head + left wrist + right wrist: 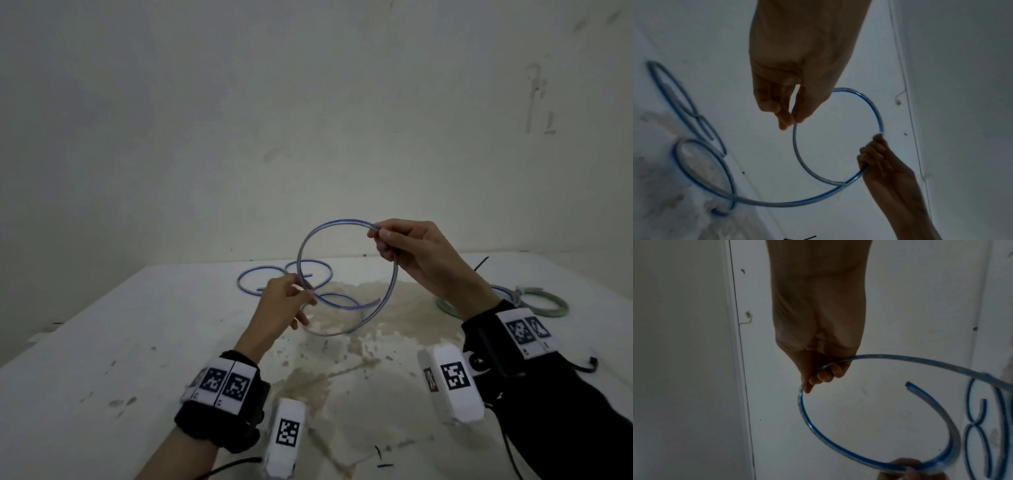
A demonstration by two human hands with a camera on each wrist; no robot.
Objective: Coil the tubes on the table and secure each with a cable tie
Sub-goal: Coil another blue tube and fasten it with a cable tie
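bench (102, 342): white, stained, carries loose blue tubes (260, 277) and a green coil (544, 305) | we hold one blue-striped tube (310, 240) looped above it | right hand (421, 257) grips upper end | left hand (281, 308) pinches the loop's lower left

A stained white table (144, 342) carries loose blue-striped tubes (274, 274), a green coil (544, 303) and black cable ties (382, 459).

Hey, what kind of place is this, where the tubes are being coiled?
Probably a bare workroom or makeshift bench, not a home. A scuffed white wall stands behind a white table with a brown stain. Only loose tubes and a cable tie lie on it.
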